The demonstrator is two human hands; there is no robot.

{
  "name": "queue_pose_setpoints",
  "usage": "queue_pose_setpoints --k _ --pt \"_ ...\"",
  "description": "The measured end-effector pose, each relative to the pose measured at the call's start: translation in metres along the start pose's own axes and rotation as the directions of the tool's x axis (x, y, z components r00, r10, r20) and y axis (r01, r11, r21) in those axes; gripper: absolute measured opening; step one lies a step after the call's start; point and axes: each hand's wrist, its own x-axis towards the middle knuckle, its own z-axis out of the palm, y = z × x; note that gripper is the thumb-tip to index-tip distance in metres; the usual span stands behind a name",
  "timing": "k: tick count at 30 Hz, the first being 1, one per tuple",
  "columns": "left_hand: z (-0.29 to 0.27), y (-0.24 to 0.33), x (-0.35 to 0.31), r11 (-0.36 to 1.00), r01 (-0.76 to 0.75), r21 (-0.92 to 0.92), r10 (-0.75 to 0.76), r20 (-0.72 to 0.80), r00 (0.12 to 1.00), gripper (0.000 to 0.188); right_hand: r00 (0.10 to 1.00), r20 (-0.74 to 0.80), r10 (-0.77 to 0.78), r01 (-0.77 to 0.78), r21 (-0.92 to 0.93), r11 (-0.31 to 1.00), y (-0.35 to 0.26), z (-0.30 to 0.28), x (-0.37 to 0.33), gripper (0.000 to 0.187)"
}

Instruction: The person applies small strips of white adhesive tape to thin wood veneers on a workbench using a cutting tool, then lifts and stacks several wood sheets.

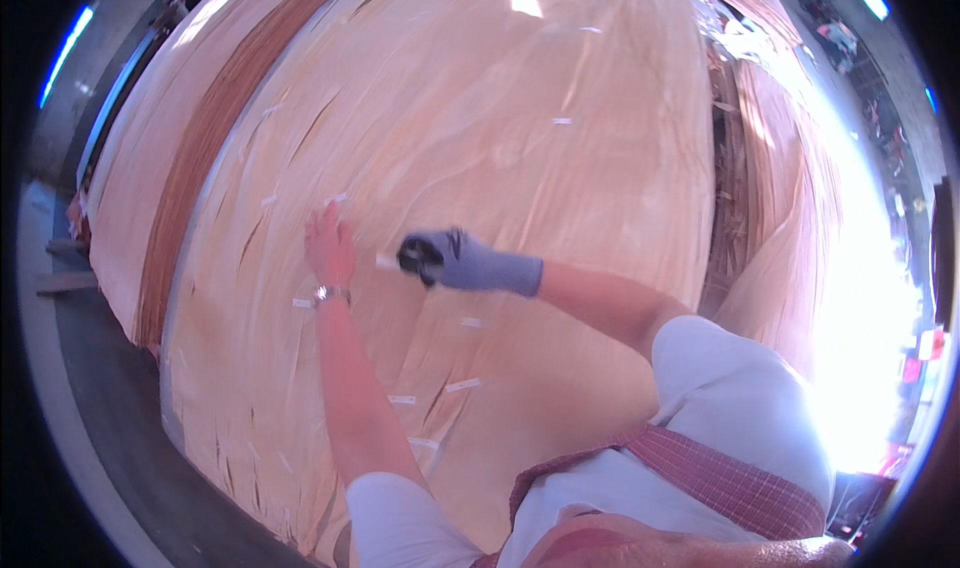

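Observation:
A broad sheet of pale wood veneer [600, 188] lies under both my hands, with splits along its grain and short white tape strips [463, 385] stuck on it. My left hand [330, 243], bare with a metal band at the wrist, rests flat with fingers stretched out beside a small strip. My right hand [450, 260], in a grey glove, is closed just to the right of it. Dark at its front end, it shows either coated fingertips or a dark object; I cannot tell which. A short white strip [386, 263] sticks out there.
A reddish-brown veneer edge band [215, 168] runs along the left, with more pale veneer [125, 208] beyond. Another veneer stack [785, 158] stands on the right past a dark gap. Grey floor [130, 448] shows at lower left; bright glare washes out the far right.

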Motion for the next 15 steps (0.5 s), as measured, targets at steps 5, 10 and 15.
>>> queue_pose_setpoints --k 5,10,15 --pt "-0.02 0.105 -0.066 0.955 0.151 -0.253 -0.213 -0.237 0.948 0.045 0.94 0.342 -0.003 -0.189 0.528 0.828 -0.061 0.033 -0.137 0.025" --pt "-0.045 0.158 -0.167 0.876 0.36 -0.32 -0.439 -0.225 0.87 0.047 0.934 0.354 0.054 -0.092 0.091 0.992 -0.086 0.071 -0.241 0.045" --pt "-0.076 0.154 -0.346 0.851 0.47 -0.232 -0.524 -0.337 0.782 0.048 0.915 0.398 -0.064 0.068 0.004 0.998 -0.05 0.089 -0.293 0.039"
